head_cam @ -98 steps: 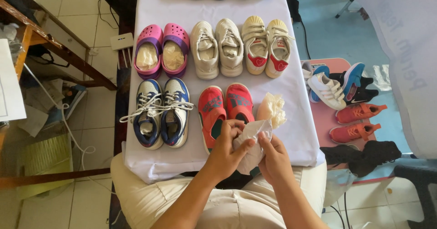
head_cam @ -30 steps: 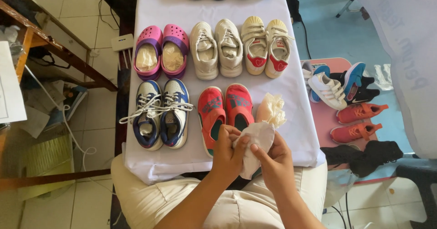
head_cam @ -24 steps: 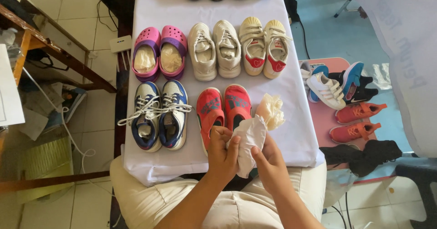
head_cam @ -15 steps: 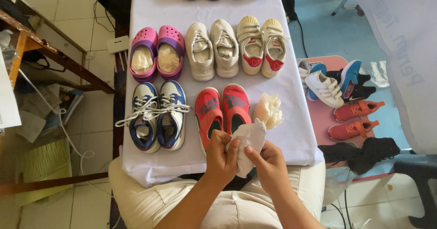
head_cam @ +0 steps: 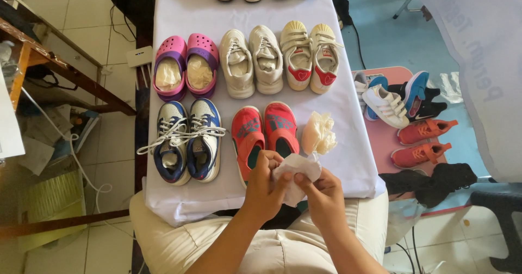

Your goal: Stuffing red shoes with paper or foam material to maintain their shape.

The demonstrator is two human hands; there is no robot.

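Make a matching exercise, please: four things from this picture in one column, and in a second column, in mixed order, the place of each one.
Things:
1. pink clogs
2. white paper
3. blue laced sneakers
4. red sneakers

Places:
a. near row, leftmost pair on the white cloth
b. between the left hand and right hand
c. second row, leftmost pair
d. near row, just beyond the hands

Pairs: 1-c, 2-b, 3-a, 4-d

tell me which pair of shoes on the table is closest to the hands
The red pair in the front row, right beside the left hand and right hand holding white paper. The blue laced pair sits further left.
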